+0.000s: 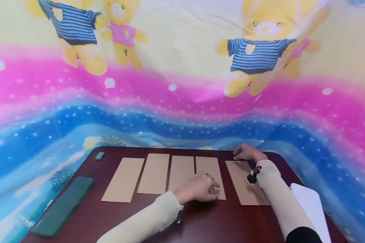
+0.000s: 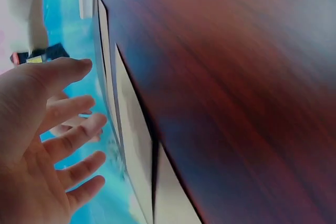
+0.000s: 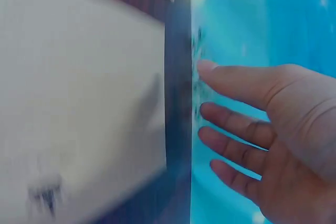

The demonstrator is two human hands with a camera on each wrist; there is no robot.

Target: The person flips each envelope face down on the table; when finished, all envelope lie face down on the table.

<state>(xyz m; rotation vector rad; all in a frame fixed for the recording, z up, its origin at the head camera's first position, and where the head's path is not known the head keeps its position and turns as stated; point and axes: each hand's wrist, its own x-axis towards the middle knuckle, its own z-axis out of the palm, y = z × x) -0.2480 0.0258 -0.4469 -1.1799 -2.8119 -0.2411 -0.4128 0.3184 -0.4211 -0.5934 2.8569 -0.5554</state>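
Observation:
Several tan rectangular cards lie in a row across the dark red-brown table. My left hand [image 1: 200,187] hovers over the near part of one card [image 1: 207,165], second from the right. Its fingers are spread and loosely bent, with nothing between them in the left wrist view. At the far end of the rightmost card [image 1: 235,179] is my right hand [image 1: 246,152], near the table's back edge. The right wrist view shows its thumb and fingers apart and holding nothing, beside the card's short edge [image 3: 165,98]. Shadow falls across this card.
A dark green flat case [image 1: 64,206] lies at the table's left edge. Farther back sits a small blue-grey block [image 1: 99,156]. A white flat object [image 1: 310,206] is by the right edge, beside my right forearm. Behind the table hangs a bear-printed cloth [image 1: 182,101].

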